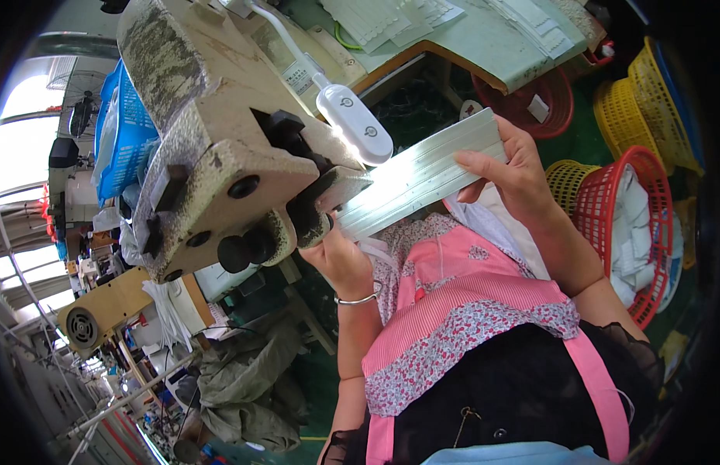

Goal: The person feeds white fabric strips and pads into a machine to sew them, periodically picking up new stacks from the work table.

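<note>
A flat, shiny white strip [422,177] with lengthwise lines lies slantwise between my hands, beside a sewing machine head. My right hand [515,170] grips its far right end, with the thumb on top and fingers beneath. At the strip's lower left end is my left hand [341,263], closed on it; the machine hides part of those fingers. The bulky beige sewing machine head [213,167] covers the strip's left end and the needle area. A white lamp [356,124] on a bent neck shines down on the strip.
Flat white pieces [391,19] lie on the pale green table [484,50] beyond. At right stand a red basket [592,213] holding white cloth and yellow baskets [620,108]. A blue basket [131,139] is at left; grey-green cloth [251,387] hangs lower left.
</note>
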A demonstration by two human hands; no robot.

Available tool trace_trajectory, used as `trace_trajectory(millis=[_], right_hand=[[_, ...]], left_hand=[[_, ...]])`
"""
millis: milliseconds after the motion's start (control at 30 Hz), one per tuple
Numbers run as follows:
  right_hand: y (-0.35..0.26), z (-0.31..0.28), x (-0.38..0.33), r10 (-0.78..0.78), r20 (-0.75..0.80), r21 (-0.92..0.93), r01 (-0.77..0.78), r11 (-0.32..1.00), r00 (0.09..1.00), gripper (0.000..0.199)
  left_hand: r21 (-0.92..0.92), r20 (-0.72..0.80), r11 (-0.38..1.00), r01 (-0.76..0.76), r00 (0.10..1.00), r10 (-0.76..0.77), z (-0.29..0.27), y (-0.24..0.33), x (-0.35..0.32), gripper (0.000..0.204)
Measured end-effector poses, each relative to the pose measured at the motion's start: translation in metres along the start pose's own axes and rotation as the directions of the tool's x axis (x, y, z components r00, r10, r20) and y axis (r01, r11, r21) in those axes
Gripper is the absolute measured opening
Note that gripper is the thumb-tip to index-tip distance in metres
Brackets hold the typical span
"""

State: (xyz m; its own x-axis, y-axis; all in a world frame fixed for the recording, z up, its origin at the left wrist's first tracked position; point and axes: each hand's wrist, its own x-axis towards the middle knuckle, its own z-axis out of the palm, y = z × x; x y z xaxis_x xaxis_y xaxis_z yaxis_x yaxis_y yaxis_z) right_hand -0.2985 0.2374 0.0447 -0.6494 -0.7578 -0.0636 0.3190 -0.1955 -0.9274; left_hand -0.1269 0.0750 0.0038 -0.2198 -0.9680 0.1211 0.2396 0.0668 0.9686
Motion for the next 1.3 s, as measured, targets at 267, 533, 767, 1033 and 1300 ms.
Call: trace_trajectory(millis=[267,533,767,1033,1300], right_hand=[[0.006,0.015,-0.012,0.107,0.128,-0.027,-0.104,0.994,0.986,0.026],[0.026,0.052,-0.012,0.209,0.166,0.063,-0.222,0.973,0.964,0.023],[0.039,0.094,-0.009,0.266,0.191,0.093,-0.288,0.953,0.945,0.02],[0.065,0.123,-0.006,0.211,0.31,0.189,-0.278,0.942,0.927,0.024],[0.045,0.07,-0.002,0.332,0.49,0.038,-0.4,0.916,0.806,0.024]], left_hand=[[0.126,-0.063,0.99,-0.062,0.996,0.07,-0.031,0.001,0.024,0.019],[0.19,-0.102,0.975,-0.117,0.985,0.138,-0.075,-0.001,0.048,0.017],[0.151,-0.214,0.987,0.053,0.977,-0.02,-0.101,0.013,0.06,0.015],[0.093,-0.333,0.987,0.132,0.938,-0.094,-0.161,-0.001,0.058,0.024],[-0.262,-0.175,0.956,0.134,0.967,-0.184,-0.169,0.033,0.041,0.022]])
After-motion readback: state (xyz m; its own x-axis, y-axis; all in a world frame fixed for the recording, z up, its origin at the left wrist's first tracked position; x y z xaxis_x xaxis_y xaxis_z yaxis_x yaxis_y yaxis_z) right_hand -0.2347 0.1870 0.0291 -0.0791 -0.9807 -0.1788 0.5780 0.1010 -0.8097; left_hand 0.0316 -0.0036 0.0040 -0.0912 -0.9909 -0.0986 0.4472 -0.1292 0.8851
